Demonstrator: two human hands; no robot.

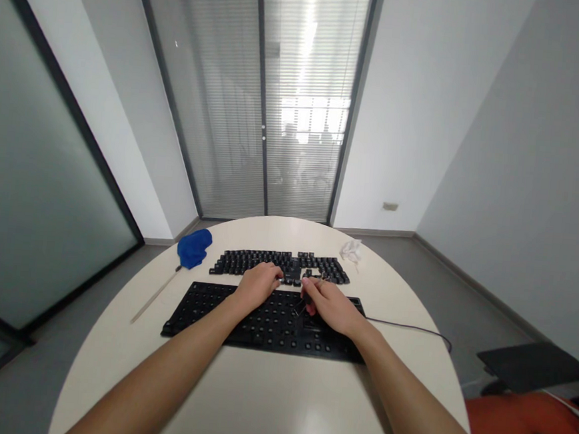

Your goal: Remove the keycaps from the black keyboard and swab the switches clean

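Observation:
A black keyboard base (pixel 266 322) with its keycaps off lies across the table, rows of bare switches showing. Beyond it the loose black keycaps (pixel 251 259) are laid out in keyboard order. My left hand (pixel 259 285) reaches over the base's far edge, fingers bent and closed at a keycap in the nearest row. Over the right part of the base is my right hand (pixel 330 304), its fingers closed round a small dark keycap puller (pixel 301 306) with thin wire ends pointing down towards the switches. The palm hides part of the puller.
On the left of the round cream table (pixel 275 396) lies a blue duster (pixel 194 248) with a long pale handle. A crumpled white tissue (pixel 351 250) sits at the far right. The keyboard's cable (pixel 411 325) runs to the right edge. A red chair (pixel 513 428) stands at lower right.

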